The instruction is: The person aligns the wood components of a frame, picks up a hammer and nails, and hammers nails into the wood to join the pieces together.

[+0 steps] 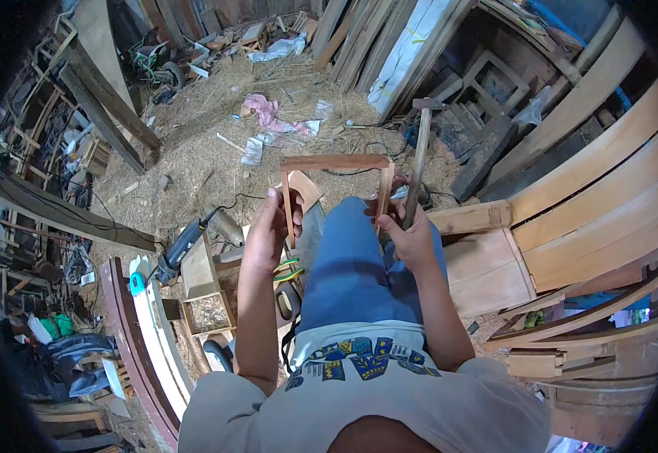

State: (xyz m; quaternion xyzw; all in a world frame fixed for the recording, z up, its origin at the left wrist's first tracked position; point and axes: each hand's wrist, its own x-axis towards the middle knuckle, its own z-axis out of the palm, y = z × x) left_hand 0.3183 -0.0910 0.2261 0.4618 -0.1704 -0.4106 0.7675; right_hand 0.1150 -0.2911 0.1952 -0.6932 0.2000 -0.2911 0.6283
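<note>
A small three-sided wooden frame (335, 162) stands up above my lap, its reddish-brown crosspiece on the far side and two thin legs coming down toward me. My left hand (270, 230) is closed around the left leg. In my right hand (410, 234) are the right leg and the wooden handle of a hammer (420, 151). The hammer points up and away, its dark head above and right of the frame. Part of the right fingers is hidden behind the leg and handle. A wooden board piece (303, 190) shows behind the left leg.
Left of my legs lie a corded power tool (182, 249), an open wooden box (207, 311) and a teal tape measure (138, 283). Pale plank panels (601, 204) fill the right side. Wood shavings cover the floor (193, 155), with a pink cloth (269, 113) farther off.
</note>
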